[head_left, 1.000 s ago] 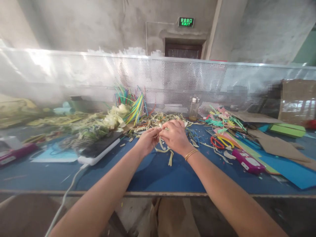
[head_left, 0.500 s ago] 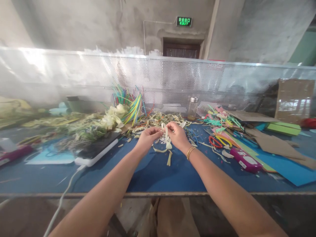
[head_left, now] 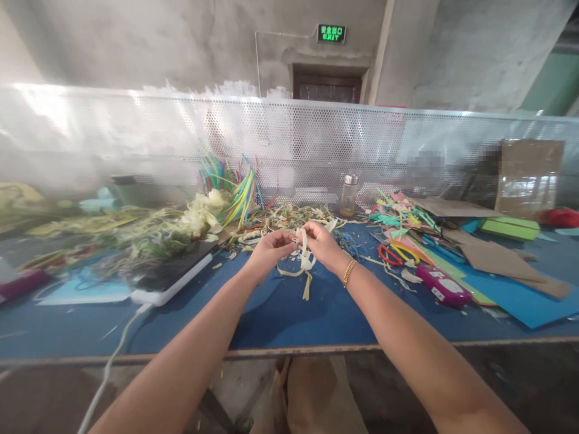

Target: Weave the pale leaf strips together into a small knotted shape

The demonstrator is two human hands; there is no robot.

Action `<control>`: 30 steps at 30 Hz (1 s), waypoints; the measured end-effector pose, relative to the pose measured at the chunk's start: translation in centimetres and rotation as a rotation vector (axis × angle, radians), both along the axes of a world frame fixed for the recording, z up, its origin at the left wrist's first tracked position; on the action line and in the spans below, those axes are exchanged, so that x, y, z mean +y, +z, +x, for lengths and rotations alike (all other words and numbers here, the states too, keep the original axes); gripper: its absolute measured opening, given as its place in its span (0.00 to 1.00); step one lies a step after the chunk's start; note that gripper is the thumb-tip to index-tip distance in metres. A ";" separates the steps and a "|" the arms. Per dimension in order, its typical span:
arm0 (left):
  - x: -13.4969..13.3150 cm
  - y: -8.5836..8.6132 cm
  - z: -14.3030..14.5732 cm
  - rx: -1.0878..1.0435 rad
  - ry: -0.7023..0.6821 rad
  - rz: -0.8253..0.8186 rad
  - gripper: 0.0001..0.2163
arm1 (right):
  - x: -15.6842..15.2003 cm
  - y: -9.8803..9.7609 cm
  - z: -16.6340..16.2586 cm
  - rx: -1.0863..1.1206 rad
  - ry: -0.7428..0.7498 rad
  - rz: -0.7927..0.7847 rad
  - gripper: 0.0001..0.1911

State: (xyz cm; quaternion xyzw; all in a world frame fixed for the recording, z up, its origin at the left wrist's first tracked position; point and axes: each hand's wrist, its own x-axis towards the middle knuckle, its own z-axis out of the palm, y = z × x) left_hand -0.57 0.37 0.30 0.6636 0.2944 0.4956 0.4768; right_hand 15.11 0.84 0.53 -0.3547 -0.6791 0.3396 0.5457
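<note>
Over the last second the right hand (head_left: 320,242) has drawn back off the left hand's (head_left: 269,248) fingertips, baring a pale strip (head_left: 304,242) between them. That strip now shows in front of the glass bottle (head_left: 348,198), toward the person and to its left, looped above the blue tabletop (head_left: 312,328). The right thumb and forefinger pinch it, the other fingers curled. The left thumb and fingers nearly meet beside it; whether they grip it I cannot tell. A heap of dried strips (head_left: 289,216) lies left of the bottle, with bright coloured strips (head_left: 246,196) farther left. Right of the bottle, nearer the person, sits a purple packet (head_left: 443,286).
</note>
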 end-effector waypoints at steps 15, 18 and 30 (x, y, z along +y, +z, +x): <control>0.0 -0.5 0.6 -0.066 0.096 -0.008 0.11 | 0.1 -0.8 -1.0 -0.103 -0.309 0.188 0.07; -0.1 -0.4 0.8 -0.086 0.104 0.011 0.12 | -0.1 -0.9 -1.2 -0.081 -0.312 0.177 0.07; 0.1 -0.2 0.3 -0.214 0.077 -0.190 0.08 | -1.0 -0.1 -1.6 0.313 0.051 -0.218 0.12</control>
